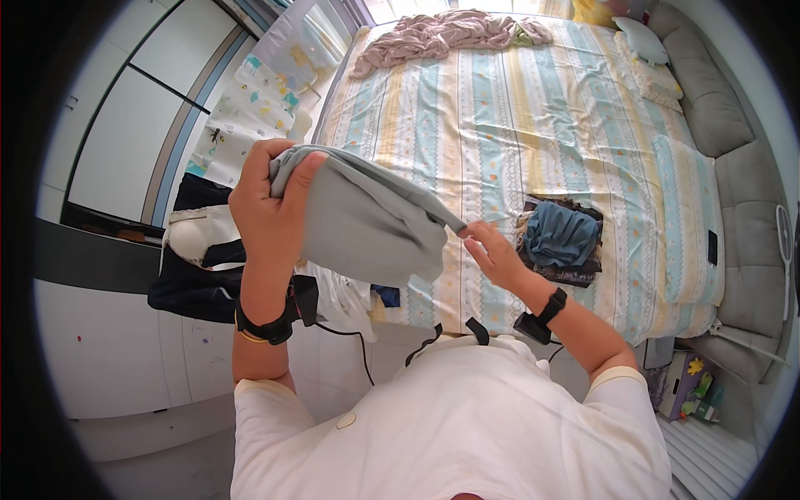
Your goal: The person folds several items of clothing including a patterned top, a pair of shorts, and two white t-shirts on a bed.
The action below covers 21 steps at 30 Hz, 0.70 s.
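A grey-green piece of clothing, of a kind I cannot make out, is stretched in the air between my hands, above the near left part of the bed. My left hand is closed round its upper left end, thumb over the fabric. At the opposite end, my right hand pinches a corner between thumb and fingers. The cloth hangs down from its upper edge in soft folds. Just right of my right hand, a stack of folded clothes lies on the bed, a blue garment uppermost.
The bed has a striped sheet, with a crumpled pink blanket at its far end. Dark clothes, a white bra and white clothing lie at the left. A phone-like black object rests near the grey headboard.
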Tool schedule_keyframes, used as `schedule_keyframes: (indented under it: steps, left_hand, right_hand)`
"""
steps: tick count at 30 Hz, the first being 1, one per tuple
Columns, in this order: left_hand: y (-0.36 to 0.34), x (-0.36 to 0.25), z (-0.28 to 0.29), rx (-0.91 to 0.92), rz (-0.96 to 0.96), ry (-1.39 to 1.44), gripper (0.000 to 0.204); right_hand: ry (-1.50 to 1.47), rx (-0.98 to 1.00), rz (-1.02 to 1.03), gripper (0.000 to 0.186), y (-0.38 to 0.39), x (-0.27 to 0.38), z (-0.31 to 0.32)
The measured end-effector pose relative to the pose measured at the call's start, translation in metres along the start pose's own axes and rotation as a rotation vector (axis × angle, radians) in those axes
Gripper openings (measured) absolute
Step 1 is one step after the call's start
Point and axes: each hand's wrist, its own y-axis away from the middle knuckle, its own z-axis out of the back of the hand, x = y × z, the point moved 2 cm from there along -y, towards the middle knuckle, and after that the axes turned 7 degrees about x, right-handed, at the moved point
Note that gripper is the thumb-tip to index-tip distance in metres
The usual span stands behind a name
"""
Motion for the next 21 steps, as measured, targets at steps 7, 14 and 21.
schedule_keyframes:
  steps: [7,14,21]
  left_hand:
    - [-0.005,-0.003,-0.003,-0.012,-0.009,0.017,0.021]
    - [-0.007,-0.003,-0.009,-0.039,-0.091,0.022,0.022]
    - [-0.004,-0.006,-0.011,0.022,0.002,0.029,0.022]
  right_hand:
    - [-0.944,-0.084,-0.533,0.035,0.007,-0.034,-0.047]
    - [-1.242,-0.052,-0.756,0.042,-0.010,-0.030,-0.030]
    - [-1.457,0.028,-0.724,0.030,-0.008,-0.052,-0.018]
